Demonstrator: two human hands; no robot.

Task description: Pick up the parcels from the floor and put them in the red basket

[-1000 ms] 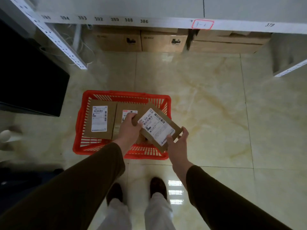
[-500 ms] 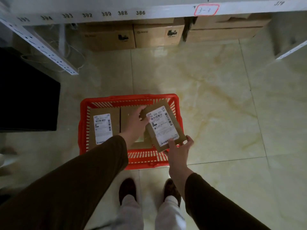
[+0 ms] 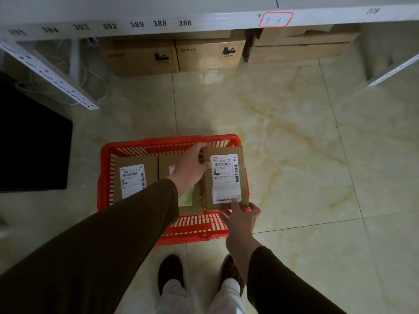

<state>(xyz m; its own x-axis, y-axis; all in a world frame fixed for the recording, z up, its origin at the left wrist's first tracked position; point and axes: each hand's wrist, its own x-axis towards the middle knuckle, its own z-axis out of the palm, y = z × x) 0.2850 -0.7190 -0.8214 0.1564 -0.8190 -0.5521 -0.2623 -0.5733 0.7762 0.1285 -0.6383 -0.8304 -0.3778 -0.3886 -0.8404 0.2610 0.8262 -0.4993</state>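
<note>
Your red basket sits on the tiled floor, two labelled parcels flat at its left side. Over its right edge you hold a cardboard parcel (label up): left hand gripping the far corner, right hand pinching the near edge.

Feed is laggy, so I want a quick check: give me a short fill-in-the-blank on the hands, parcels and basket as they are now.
1. The parcel labelled 736 is gripped by ____ hands.
2. The basket is coloured ____.
3. The left hand grips that parcel's ____ end, the right hand its near end.
4. The parcel labelled 486 lies ____ the basket.

Missing: both; red; far; inside
</note>
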